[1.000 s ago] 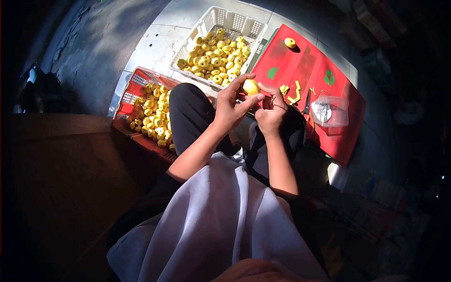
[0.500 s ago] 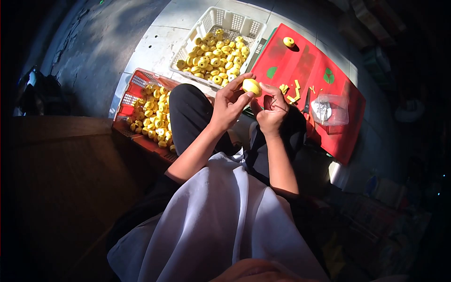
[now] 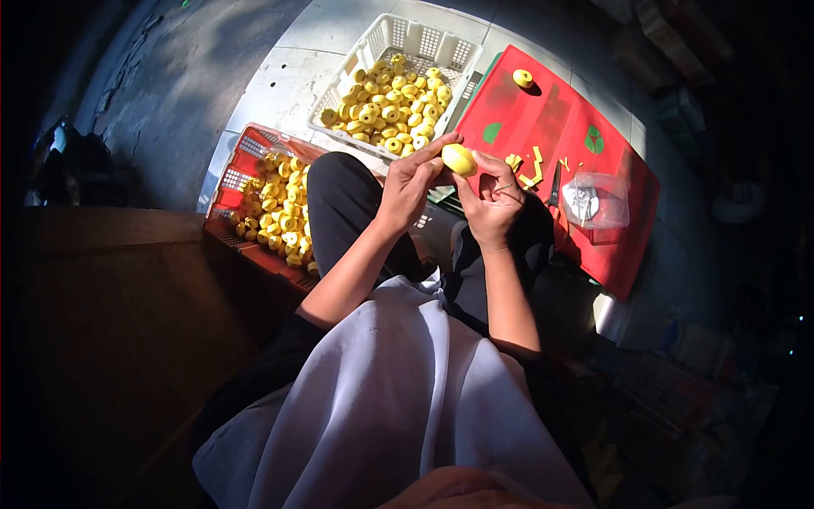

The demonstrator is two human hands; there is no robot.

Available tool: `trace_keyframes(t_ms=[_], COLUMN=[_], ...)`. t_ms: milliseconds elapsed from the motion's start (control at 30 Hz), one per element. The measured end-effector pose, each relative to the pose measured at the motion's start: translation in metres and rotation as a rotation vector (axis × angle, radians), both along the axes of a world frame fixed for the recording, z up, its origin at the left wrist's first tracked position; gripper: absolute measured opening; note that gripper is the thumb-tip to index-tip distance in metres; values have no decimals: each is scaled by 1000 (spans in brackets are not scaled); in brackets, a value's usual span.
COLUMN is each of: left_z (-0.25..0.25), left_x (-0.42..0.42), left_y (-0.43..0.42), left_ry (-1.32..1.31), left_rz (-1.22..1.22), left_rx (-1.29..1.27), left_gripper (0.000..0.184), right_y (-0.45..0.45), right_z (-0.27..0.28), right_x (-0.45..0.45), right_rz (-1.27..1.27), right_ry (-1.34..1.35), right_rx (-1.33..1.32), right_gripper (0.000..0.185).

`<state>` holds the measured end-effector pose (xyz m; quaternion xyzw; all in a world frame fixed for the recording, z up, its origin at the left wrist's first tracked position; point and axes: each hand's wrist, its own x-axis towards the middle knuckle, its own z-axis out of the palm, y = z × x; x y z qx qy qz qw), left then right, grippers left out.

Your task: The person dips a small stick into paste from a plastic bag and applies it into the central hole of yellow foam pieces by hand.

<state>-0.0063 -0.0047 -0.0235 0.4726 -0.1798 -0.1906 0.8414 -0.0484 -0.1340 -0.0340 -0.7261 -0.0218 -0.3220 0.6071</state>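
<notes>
Pale shirt (image 3: 373,382) nearest, then dark trousers (image 3: 343,204), knees bent and apart. Past the lap, both hands meet at one yellow piece (image 3: 459,160), rounded, held up between them in the sunlight. Left hand (image 3: 405,195) grips its left side, fingers reaching along the upper edge; right hand (image 3: 492,210) pinches its right side with thumb and fingers, thin band on one finger. Exact fingertip contact partly hidden. Beside the left knee: red crate (image 3: 231,174) heaped with yellow pieces, some in shadow. Right of the hands: red tabletop (image 3: 536,114), slanted in view, with a clear plastic bag (image 3: 612,202) holding something whitish, a dark-handled tool (image 3: 555,184) just beside it, yellow scraps (image 3: 537,166) near the right hand. Farther: white crate (image 3: 439,44), many yellow pieces inside; single piece (image 3: 523,78) toward the tabletop's far end. Pale tiles (image 3: 292,68) lie around the white crate.
</notes>
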Motion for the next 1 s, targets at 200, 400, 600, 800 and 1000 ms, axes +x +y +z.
trace_keyframes(t_ms=[200, 400, 600, 800, 1000], left_z=[4, 5, 4, 2, 9], left_x=[-3, -3, -3, -2, -5], left_y=[-1, 1, 1, 1, 1], left_ry=[-161, -146, -122, -262, -269], left_rz=[80, 81, 99, 135, 149], left_rx=[199, 221, 180, 362, 409], left_gripper=[45, 47, 46, 43, 42], right_y=[-2, -2, 3, 1, 0], right_z=[-8, -9, -1, -3, -4], right_x=[8, 4, 3, 3, 7], right_rz=[23, 55, 25, 58, 52], right_ry=[-113, -68, -48, -77, -161], right_rx=[-63, -3, -22, -61, -115], right_gripper=[41, 39, 37, 36, 36])
